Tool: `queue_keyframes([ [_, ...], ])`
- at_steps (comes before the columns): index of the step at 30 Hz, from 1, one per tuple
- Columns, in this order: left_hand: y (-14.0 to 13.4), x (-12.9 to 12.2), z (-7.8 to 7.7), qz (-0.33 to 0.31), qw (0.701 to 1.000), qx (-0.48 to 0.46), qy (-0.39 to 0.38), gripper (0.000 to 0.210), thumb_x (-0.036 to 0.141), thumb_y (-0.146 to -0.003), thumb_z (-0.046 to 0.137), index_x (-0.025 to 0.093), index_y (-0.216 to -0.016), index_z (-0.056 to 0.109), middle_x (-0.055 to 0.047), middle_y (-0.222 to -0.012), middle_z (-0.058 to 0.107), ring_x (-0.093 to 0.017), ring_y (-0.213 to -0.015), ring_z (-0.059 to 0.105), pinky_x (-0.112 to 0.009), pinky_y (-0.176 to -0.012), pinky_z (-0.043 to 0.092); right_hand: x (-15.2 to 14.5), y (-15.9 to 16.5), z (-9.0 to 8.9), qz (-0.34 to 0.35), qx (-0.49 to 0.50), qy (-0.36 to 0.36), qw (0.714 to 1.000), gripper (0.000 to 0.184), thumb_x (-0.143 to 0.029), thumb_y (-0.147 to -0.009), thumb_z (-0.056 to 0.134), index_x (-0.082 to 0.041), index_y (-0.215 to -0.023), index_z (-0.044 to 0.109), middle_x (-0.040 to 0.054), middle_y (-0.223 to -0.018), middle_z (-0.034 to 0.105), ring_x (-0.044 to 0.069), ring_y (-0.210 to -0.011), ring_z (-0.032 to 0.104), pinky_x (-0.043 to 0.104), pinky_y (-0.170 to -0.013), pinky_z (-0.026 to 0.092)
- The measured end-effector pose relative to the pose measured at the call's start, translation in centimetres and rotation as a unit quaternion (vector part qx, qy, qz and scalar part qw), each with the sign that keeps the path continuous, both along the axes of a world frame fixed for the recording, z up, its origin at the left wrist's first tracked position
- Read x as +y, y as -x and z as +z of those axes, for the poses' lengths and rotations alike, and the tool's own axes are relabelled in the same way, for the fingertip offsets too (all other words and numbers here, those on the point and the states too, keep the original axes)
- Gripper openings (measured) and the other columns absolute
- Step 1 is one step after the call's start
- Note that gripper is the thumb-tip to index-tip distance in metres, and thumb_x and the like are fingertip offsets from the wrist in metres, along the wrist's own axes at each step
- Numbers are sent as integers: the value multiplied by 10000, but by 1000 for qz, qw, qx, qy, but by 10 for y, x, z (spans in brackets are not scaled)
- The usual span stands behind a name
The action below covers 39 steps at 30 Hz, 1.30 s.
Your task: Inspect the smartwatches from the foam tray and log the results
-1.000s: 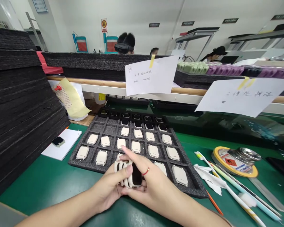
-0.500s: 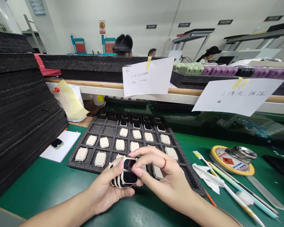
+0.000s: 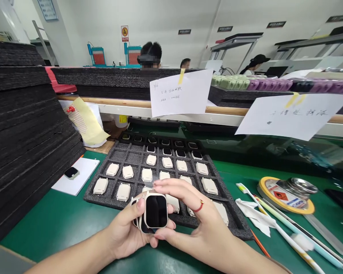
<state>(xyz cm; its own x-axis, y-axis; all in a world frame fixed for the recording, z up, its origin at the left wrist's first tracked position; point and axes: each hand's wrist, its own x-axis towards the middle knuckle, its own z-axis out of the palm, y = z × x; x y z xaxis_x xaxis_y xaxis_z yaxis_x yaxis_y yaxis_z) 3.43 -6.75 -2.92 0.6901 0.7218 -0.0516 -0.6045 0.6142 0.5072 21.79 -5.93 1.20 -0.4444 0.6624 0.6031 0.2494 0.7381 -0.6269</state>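
Note:
My left hand is closed around a small stack of cream smartwatch cases with dark screens. The front smartwatch faces me, its black screen upright. My right hand curves about that front watch, thumb at its lower edge and fingertips by its right side, while the forefinger stretches above the top edge. A small greyish, see-through patch shows by the forefinger tip; what it is I cannot tell. Just beyond both hands lies a black foam tray whose compartments hold more cream watch cases, partly hidden by my right hand.
Black foam sheets are piled high at left, beside a watch on a white pad. A tape roll, toothbrush and crumpled tissue lie right. A shelf crosses behind; other people sit beyond.
My right fingers have come off the front screen to the watch's edges. The front watch now stands more squarely toward me, covering more of the stack. The view has shifted slightly.

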Motion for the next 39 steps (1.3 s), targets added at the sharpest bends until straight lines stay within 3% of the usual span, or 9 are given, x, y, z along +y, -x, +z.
queue_keyframes([
  [4, 0, 2, 0, -6, 1000, -8, 13, 484, 522, -820, 707, 100, -1052, 762, -145, -884, 752, -134, -690, 705, -121, -510, 532, 1, -1, -2, 4, -4, 7, 1000, 583, -261, -755, 837, -265, -1265, 554, 58, -1214, 670, 190, -1173, 620, 299, -1026, 517],
  [11, -1, 1, 8, 2, 1000, 2, -9, 443, 498, -802, 732, 124, -1038, 759, -95, -853, 728, -81, -551, 634, -118, -488, 518, -1, 0, 1, 14, 7, 6, 1000, 587, -236, -759, 829, -263, -1275, 550, 77, -1204, 677, 219, -1154, 640, 338, -988, 553],
  [19, -1, 1, 9, 8, 999, 15, -35, 426, 497, -802, 733, 158, -1060, 721, -80, -844, 708, -145, -702, 689, -113, -466, 480, -2, 0, -1, 16, -1, -4, 1000, 621, -209, -750, 834, -260, -1292, 536, 63, -1224, 673, 191, -1176, 629, 290, -1021, 529],
  [25, -1, -1, 9, -15, 999, -21, -27, 397, 466, -821, 728, 156, -1069, 713, -82, -915, 727, -136, -707, 698, -134, -505, 517, -4, -6, 5, 7, 2, -52, 999, 582, -263, -822, 759, -213, -1342, 502, 133, -1300, 631, 269, -1265, 577, 412, -1054, 519],
  [28, -1, -1, 7, -1, 999, -46, -25, 346, 407, -845, 719, 182, -1108, 705, -90, -1012, 732, -166, -822, 721, -154, -558, 554, -4, -14, 12, -43, 34, -112, 992, 513, -134, -851, 698, -244, -1326, 539, 103, -1191, 704, 252, -1142, 670, 389, -970, 586],
  [31, -2, -1, 6, 8, 999, -37, -11, 357, 395, -845, 723, 182, -1131, 699, -91, -963, 738, -185, -863, 726, -169, -587, 568, -7, -22, 18, -43, -14, -151, 988, 483, -65, -848, 690, -307, -1260, 618, 45, -1085, 763, 213, -937, 756, 301, -830, 650],
  [34, -1, -1, 7, 16, 999, -31, 11, 330, 360, -821, 756, 210, -1110, 702, -66, -957, 737, -156, -773, 724, -182, -583, 576, -15, -24, 18, -11, -48, -127, 991, 382, -159, -933, 616, -351, -1263, 639, 10, -1102, 767, 210, -943, 758, 293, -864, 640],
  [39, 0, -2, 10, 27, 999, 1, 33, 342, 382, -766, 803, 220, -1051, 705, -46, -892, 721, -131, -669, 707, -197, -588, 575, -30, -19, 6, -29, -32, -74, 996, 331, -264, -1000, 490, -373, -1269, 650, -3, -1054, 776, 230, -1016, 731, 337, -973, 582],
])
